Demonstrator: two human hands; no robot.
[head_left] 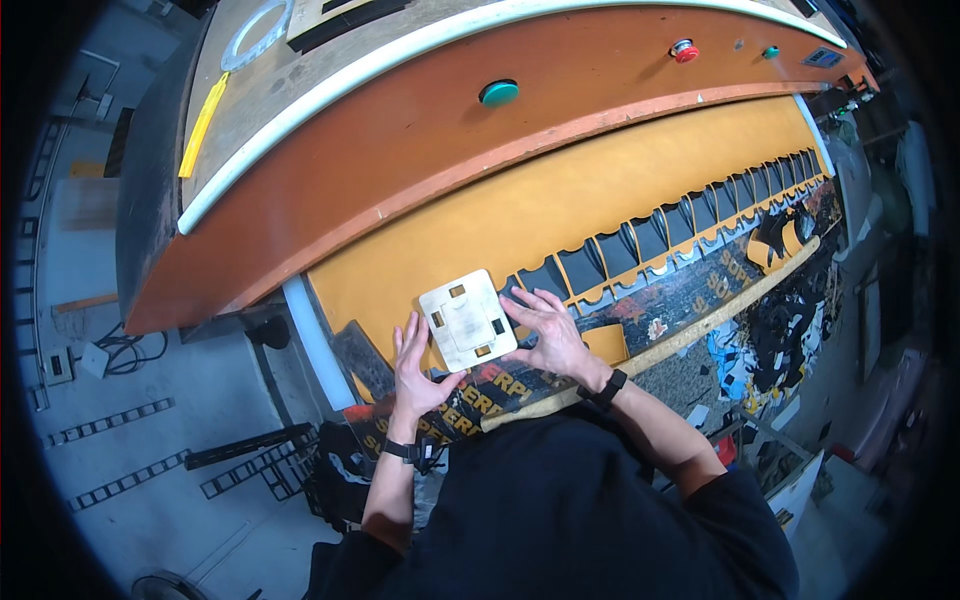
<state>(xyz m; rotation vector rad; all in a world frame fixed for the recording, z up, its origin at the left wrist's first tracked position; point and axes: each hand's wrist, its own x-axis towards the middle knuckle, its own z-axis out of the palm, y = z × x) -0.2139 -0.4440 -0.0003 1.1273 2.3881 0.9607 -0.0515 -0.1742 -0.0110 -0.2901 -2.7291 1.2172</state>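
Observation:
A cream square plate [466, 320] with rounded corners and several rectangular cut-outs lies on the tan sheet [560, 200], close to the sheet's near left part. My left hand [415, 368] grips its left side, fingers along the edge and thumb at the bottom corner. From the other side my right hand [548, 335] holds the right edge, its fingers spread and the thumb by the lower right corner. Right of the plate, a row of curved openings [650, 240] has been cut out of the sheet, leaving thin tan strips between dark gaps.
An orange machine beam [400, 160] with green [499, 93] and red buttons [684, 51] spans behind the sheet. A dark printed board [690, 290] runs under its near edge. Loose tan pieces [606, 343] lie on the board. Dark scraps [775, 340] pile up at right.

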